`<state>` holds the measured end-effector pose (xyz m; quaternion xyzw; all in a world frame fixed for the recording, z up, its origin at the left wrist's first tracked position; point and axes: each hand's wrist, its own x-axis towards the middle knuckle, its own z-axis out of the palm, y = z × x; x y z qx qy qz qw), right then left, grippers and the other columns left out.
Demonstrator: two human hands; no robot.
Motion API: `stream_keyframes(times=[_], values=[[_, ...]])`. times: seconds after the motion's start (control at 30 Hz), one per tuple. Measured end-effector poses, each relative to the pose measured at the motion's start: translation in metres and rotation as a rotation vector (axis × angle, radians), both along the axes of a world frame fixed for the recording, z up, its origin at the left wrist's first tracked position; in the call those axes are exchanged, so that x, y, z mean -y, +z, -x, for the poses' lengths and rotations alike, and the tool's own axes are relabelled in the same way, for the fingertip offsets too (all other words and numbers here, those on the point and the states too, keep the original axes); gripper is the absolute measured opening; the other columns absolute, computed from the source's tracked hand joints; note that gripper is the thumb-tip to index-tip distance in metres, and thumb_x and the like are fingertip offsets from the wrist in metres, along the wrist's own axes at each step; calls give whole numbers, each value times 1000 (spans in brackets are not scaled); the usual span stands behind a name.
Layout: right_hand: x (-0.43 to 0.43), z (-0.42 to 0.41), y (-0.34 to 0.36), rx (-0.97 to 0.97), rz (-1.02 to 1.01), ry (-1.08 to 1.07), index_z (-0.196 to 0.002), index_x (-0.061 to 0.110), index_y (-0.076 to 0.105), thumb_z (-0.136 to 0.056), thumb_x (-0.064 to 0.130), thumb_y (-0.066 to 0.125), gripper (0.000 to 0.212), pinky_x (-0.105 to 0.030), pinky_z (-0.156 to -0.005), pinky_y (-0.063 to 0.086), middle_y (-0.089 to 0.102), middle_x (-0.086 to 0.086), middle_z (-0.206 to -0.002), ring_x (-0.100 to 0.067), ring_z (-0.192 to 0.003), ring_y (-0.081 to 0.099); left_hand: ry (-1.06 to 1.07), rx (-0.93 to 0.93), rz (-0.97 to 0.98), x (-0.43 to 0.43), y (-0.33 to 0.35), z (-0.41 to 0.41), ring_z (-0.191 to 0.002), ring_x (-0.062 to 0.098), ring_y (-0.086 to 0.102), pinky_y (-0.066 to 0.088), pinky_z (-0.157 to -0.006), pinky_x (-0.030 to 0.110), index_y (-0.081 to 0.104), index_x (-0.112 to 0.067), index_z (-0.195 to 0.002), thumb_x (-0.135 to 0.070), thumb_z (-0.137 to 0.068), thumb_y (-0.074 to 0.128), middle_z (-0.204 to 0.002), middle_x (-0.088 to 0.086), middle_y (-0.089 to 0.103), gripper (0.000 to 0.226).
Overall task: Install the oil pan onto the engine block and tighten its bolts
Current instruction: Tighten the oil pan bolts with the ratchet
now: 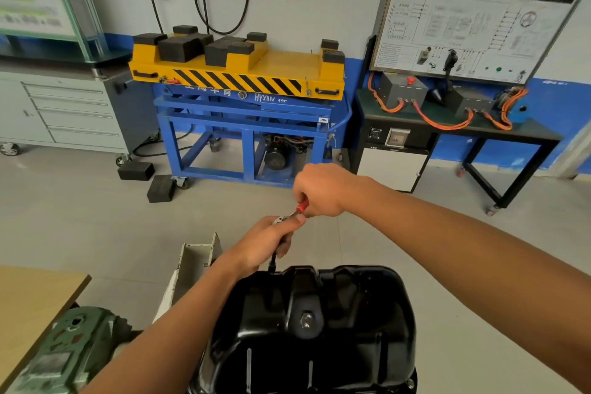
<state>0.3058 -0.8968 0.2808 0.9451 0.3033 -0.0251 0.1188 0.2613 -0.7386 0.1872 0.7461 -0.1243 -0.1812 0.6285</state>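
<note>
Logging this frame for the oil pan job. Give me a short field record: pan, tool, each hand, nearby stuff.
oil pan: black, seated in place, near the bottom of the view
ratchet: red handle, extension running down to the pan's far rim
left hand: wrapped around the ratchet head and extension
right hand: gripping the red handle
bolt state: cannot tell
background: yellow and blue lift cart, grey drawer cabinet

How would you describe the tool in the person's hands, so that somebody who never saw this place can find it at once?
Start at the glossy black oil pan at the bottom centre. At its far edge a thin dark shaft stands upright, held by the left hand. On top is the ratchet; its red handle, gripped by the right hand, is the only red thing near the pan.
</note>
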Motion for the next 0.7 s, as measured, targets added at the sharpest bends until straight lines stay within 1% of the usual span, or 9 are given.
stream_keyframes(times=[0.07, 0.1, 0.17, 0.23, 0.33, 0.4, 0.53, 0.6, 0.7], values=[[13, 5, -2, -42, -46, -45, -76, 22, 72, -81, 42, 75, 20, -28, -52, 41, 61, 6, -69, -19, -70, 59, 116, 38, -86, -1, 0, 1, -54, 13, 52, 45, -72, 33, 50, -13, -57, -49, -100, 52, -55, 7, 53, 56], [18, 8, -3, -64, -71, -62, -77, 23, 73, -81, 45, 75, 22, -28, -53, 44, 62, 7, -71, -18, -71, 59, 153, 45, -102, -1, 0, 1, -56, 13, 57, 48, -77, 35, 52, -13, -59, -52, -100, 50, -57, 6, 55, 57], [22, 18, -5, -79, -83, -75, -74, 22, 71, -81, 48, 74, 27, -29, -53, 43, 62, 7, -71, -17, -70, 58, 169, 39, -100, -2, 1, 2, -58, 13, 61, 49, -82, 33, 54, -14, -63, -55, -101, 46, -58, 3, 56, 56], [22, 31, -7, -61, -55, -71, -68, 19, 64, -84, 47, 70, 32, -28, -50, 37, 55, 4, -66, -18, -64, 54, 138, 23, -105, -3, 0, 3, -59, 13, 57, 47, -81, 32, 53, -19, -62, -58, -100, 43, -56, -1, 53, 56], [18, 52, -7, -47, -34, -57, -61, 17, 52, -87, 43, 64, 39, -28, -47, 32, 48, 1, -60, -17, -54, 46, 102, -30, -36, -4, -3, 1, -57, 14, 41, 47, -81, 35, 45, -20, -61, -59, -99, 45, -54, -4, 40, 55], [15, 65, -5, -59, -52, -39, -59, 17, 47, -89, 41, 63, 42, -28, -47, 31, 46, 1, -56, -16, -50, 43, 99, -63, 16, -4, -3, -1, -54, 13, 36, 48, -79, 35, 45, -22, -60, -59, -97, 48, -54, -5, 34, 53], [6, 90, -2, -128, -138, -23, -66, 17, 53, -90, 41, 61, 35, -29, -48, 32, 48, 1, -61, -15, -53, 45, 116, -123, 120, -7, -4, -3, -51, 13, 33, 43, -70, 31, 44, -21, -57, -58, -94, 53, -54, -5, 33, 53], [1, 101, -3, -146, -172, -16, -66, 17, 57, -89, 43, 62, 35, -29, -48, 37, 51, 2, -61, -13, -53, 47, 98, -137, 152, -9, -5, -4, -53, 15, 31, 41, -67, 29, 41, -19, -58, -60, -90, 54, -57, -1, 30, 53], [-7, 114, -6, -202, -246, -15, -55, 24, 60, -88, 45, 59, 39, -28, -50, 45, 63, 5, -55, -7, -51, 53, 77, -120, 125, -7, -6, -5, -51, 13, 37, 42, -60, 23, 42, -17, -57, -67, -84, 51, -58, 1, 36, 57]])
